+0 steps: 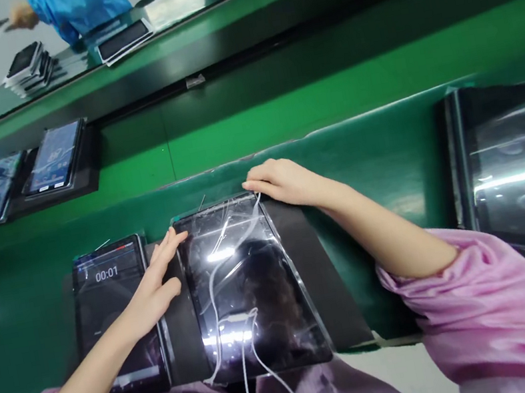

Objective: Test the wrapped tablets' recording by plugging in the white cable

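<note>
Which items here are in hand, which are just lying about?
In hand: dark tablet under white cables, left hand at its left edge, right hand at its top corner.
Lying about: timer tablet, lit tablets, stacked devices, large screen.

My bare hands rest on a glossy glass tablet (pixel 251 286) under wrinkled clear film; matt black mat (pixel 325 280); smooth green belt (pixel 384 134); my satiny pink sleeves (pixel 491 312).
</note>
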`<act>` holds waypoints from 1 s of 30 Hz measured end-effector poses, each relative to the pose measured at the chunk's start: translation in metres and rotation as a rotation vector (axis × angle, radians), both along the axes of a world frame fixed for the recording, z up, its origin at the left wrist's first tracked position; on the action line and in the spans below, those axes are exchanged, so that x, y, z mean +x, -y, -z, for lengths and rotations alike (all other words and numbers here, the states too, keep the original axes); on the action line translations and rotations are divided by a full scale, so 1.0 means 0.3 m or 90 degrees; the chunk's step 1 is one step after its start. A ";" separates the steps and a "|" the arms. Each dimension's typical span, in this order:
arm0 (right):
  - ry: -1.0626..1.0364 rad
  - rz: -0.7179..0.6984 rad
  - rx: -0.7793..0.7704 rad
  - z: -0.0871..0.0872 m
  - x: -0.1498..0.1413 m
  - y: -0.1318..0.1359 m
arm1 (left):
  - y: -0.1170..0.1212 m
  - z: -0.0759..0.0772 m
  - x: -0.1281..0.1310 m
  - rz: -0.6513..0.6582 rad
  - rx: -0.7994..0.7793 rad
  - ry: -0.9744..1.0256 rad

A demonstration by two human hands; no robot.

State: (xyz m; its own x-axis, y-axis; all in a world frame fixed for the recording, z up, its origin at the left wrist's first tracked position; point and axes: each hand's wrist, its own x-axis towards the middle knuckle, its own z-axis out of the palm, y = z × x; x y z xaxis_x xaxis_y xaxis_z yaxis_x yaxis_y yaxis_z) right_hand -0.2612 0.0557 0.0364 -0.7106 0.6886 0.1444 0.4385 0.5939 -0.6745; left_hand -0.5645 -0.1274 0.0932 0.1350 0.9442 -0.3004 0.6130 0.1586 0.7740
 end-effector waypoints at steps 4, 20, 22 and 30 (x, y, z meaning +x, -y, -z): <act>-0.016 -0.006 0.079 -0.040 -0.022 0.022 | -0.005 -0.005 -0.013 -0.012 -0.051 0.017; -0.342 0.334 -0.291 -0.003 0.029 0.337 | -0.012 -0.005 -0.019 0.030 -0.051 0.040; -0.354 0.337 -0.289 0.002 0.029 0.343 | -0.020 -0.006 -0.015 0.065 -0.047 0.005; -0.127 0.371 0.094 -0.096 0.074 0.420 | 0.074 -0.072 0.116 0.142 0.173 -0.312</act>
State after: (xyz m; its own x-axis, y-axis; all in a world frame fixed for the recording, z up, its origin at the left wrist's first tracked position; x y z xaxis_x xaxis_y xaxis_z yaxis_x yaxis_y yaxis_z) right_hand -0.2391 -0.0704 0.0651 -0.1742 0.9173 0.3580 0.5928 0.3880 -0.7058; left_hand -0.5297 -0.1496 0.1148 0.2458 0.9605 -0.1303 0.9045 -0.1790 0.3870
